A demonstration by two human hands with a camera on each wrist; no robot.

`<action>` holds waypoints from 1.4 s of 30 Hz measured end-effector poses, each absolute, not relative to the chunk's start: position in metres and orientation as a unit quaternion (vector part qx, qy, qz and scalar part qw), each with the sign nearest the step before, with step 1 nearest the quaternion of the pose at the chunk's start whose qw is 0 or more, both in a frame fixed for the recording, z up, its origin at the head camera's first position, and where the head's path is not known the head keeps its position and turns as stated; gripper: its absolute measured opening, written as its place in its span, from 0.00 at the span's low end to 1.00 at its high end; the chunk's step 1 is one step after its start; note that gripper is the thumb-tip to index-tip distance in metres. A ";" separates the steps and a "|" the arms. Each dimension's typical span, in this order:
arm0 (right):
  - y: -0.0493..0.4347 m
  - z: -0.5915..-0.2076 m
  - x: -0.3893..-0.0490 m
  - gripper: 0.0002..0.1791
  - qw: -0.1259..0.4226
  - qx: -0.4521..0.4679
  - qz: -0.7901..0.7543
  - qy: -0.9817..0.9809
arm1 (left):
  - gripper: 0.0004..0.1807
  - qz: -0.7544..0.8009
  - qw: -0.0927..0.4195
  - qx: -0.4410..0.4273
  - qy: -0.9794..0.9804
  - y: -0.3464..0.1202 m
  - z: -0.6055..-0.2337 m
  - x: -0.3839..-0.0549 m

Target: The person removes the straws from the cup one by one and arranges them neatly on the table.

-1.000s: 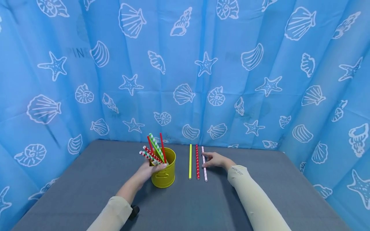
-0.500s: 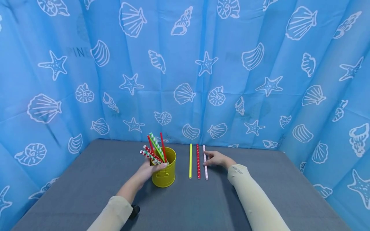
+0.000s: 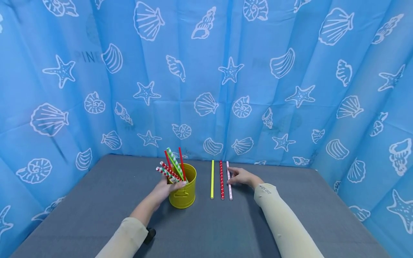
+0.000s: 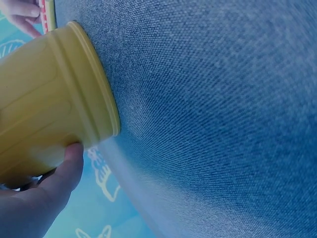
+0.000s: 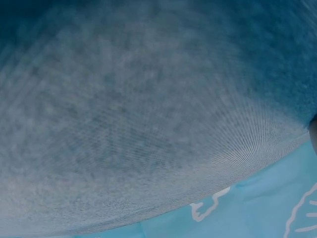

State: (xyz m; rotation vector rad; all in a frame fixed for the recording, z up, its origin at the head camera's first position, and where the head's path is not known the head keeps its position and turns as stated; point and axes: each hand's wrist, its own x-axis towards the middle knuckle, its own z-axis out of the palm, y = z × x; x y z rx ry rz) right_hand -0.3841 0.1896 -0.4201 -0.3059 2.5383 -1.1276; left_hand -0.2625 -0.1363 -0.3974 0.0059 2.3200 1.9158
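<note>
Plainly, left hand (image 3: 165, 189) gripping bucket (image 3: 183, 199), right hand (image 3: 242, 177) touching pale straw (image 3: 230, 190), fingers parted — table edge (image 3: 277, 167) beyond.

From above and behind the left hand (image 3: 165, 188) and right hand (image 3: 241, 178), our head view faces forward and down. Our left-wrist view, close and tilted, shares the yellow bucket (image 4: 54, 94) with it; our right-wrist view looks low across grey cloth (image 5: 148, 124).

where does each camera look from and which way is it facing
Head: worn on the head, facing forward and down over the grey table toward the blue curtain; left hand, right hand and both sleeves show.
Left wrist: on that wrist, turned sideways, facing the yellow bucket; left fingers show.
Right wrist: facing table and curtain; an unclear dark sliver at the right edge.
Shared: head and left wrist show the bucket and both hands.
</note>
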 end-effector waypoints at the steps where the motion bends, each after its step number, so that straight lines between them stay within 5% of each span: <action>1: 0.189 -0.420 -0.384 0.43 0.173 -0.106 -0.397 0.895 | 0.47 0.635 0.066 0.002 0.769 -0.136 -0.397 -0.262; 16: 0.190 -0.414 -0.374 0.38 0.151 -0.075 -0.443 0.881 | 0.50 0.638 0.063 0.003 0.767 -0.133 -0.401 -0.263; 21: 0.181 -0.404 -0.365 0.33 0.099 -0.119 -0.455 0.877 | 0.49 0.635 0.062 0.001 0.770 -0.134 -0.399 -0.261; 42: 0.083 -0.352 -0.337 0.23 0.057 -0.219 -0.552 0.803 | 0.50 0.630 0.055 -0.016 0.774 -0.135 -0.395 -0.260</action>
